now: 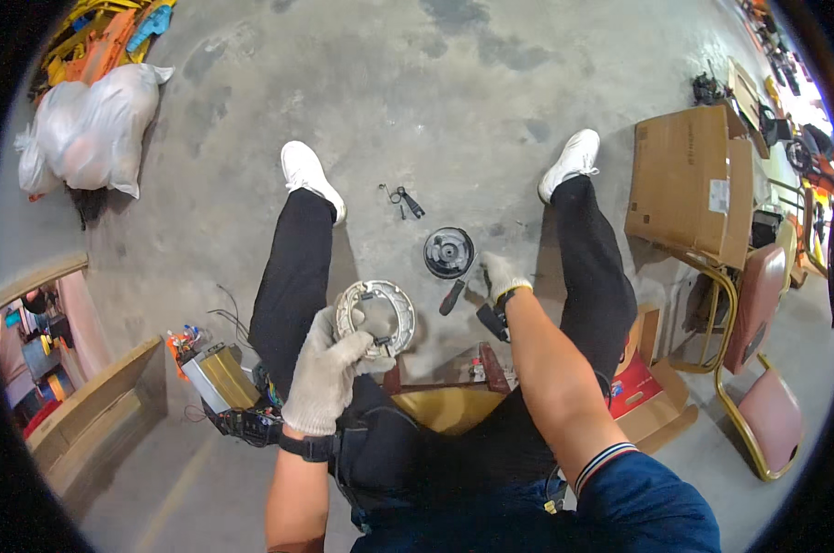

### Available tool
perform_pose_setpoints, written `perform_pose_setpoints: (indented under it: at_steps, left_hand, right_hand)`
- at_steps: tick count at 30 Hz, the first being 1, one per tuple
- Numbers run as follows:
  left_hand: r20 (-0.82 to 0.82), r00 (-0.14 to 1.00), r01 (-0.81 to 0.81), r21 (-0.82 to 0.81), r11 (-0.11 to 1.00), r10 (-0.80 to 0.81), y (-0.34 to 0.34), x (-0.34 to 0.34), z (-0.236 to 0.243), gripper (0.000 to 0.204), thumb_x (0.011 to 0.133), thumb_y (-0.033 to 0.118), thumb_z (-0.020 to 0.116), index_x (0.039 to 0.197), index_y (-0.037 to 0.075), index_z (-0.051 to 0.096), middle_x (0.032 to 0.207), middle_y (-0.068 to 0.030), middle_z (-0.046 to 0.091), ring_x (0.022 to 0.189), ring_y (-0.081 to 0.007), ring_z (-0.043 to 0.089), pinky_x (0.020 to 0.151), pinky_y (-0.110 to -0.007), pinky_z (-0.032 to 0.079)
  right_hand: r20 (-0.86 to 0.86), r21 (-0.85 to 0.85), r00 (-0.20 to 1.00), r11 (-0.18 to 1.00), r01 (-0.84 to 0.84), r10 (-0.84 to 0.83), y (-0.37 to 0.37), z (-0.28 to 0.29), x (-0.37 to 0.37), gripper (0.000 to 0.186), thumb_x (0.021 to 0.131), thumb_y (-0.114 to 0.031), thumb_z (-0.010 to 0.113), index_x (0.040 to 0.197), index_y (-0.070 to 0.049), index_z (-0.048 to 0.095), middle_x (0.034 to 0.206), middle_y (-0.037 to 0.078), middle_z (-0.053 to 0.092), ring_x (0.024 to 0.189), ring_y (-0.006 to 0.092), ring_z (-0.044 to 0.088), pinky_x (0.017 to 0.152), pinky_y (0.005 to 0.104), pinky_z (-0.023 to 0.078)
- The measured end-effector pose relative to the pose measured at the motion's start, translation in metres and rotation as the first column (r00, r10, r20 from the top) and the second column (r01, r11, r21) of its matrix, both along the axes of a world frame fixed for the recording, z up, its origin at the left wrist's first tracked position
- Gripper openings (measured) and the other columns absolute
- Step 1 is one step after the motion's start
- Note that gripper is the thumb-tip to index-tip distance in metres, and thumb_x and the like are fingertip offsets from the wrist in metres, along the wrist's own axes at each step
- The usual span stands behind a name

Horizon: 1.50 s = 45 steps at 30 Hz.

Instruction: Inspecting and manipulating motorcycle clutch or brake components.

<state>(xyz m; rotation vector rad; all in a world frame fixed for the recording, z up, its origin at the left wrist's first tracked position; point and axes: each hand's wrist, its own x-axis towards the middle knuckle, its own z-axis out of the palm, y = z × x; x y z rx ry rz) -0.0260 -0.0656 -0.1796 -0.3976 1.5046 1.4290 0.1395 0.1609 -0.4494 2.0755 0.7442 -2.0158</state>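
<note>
The grey floor (362, 101) has some darker stains (456, 12). Directly on it lies a round black drum (449, 252), and just beside this, a dark-handled tool (452, 298). Farther from the person are small black parts (412, 205). Leftward there are wired electrical parts (222, 378); rightward, an open cardboard box (672, 385).

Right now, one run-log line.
left hand: holds silver ring-shaped part | right hand: beside black drum, grip unclear | floor: drum, red-black handle
</note>
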Motion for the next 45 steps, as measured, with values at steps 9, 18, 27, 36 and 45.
perform_pose_setpoints:
  at_steps: [9,18,27,36,45]
  left_hand:
    - [0.166,0.984,-0.051,-0.086,0.995,0.065,0.044,-0.036,-0.051,0.038,0.092,-0.004,0.057,0.128,-0.003,0.046,0.113,-0.0193,0.067,0.099,-0.0235,0.072,0.079,-0.038,0.067]
    - [0.185,0.982,-0.023,-0.134,0.991,0.047,0.04,-0.035,-0.061,0.063,0.086,0.0,0.065,0.146,-0.001,0.045,0.121,-0.0143,0.068,0.107,-0.0242,0.071,0.094,-0.036,0.059]
    - [0.175,0.983,-0.025,-0.149,0.989,0.051,0.039,-0.033,-0.065,0.059,0.085,0.0,0.065,0.141,0.0,0.045,0.115,-0.0179,0.069,0.095,-0.027,0.074,0.071,-0.041,0.067]
    - [0.171,0.985,-0.01,-0.109,0.994,0.028,0.045,-0.034,-0.066,0.051,0.085,-0.001,0.062,0.134,-0.001,0.048,0.11,-0.0209,0.069,0.091,-0.029,0.074,0.072,-0.041,0.067]
    - [0.191,0.982,0.012,-0.09,0.996,0.005,0.043,-0.033,-0.069,0.05,0.086,0.002,0.066,0.133,-0.002,0.05,0.109,-0.0214,0.07,0.084,-0.0286,0.074,0.069,-0.04,0.066]
  right_hand:
    - [0.166,-0.195,0.966,0.954,0.229,-0.198,-0.048,-0.123,-0.006,0.024,0.099,-0.03,0.062,0.094,-0.006,0.064,0.077,0.009,0.067,0.068,0.0257,0.069,0.055,0.04,0.057]
    - [0.469,0.54,0.733,0.497,-0.679,0.492,-0.002,-0.124,-0.043,0.026,0.087,-0.024,0.067,0.092,0.0,0.074,0.095,0.03,0.071,0.096,0.0454,0.07,0.086,0.0487,0.056]
    - [0.355,0.495,0.681,0.489,-0.718,0.64,0.043,-0.104,-0.098,0.035,0.083,-0.03,0.072,0.088,0.004,0.074,0.072,0.019,0.073,0.072,0.0323,0.074,0.073,0.0389,0.057]
    - [0.183,0.276,0.82,0.772,-0.573,0.543,-0.012,-0.072,-0.047,0.055,0.088,-0.045,0.066,0.101,0.009,0.072,0.091,0.023,0.073,0.086,0.0302,0.071,0.077,0.0438,0.053]
    - [0.318,0.312,0.672,0.596,-0.74,0.668,-0.063,-0.077,-0.057,0.055,0.096,-0.049,0.06,0.105,0.003,0.072,0.094,0.027,0.074,0.091,0.0377,0.074,0.082,0.0446,0.057]
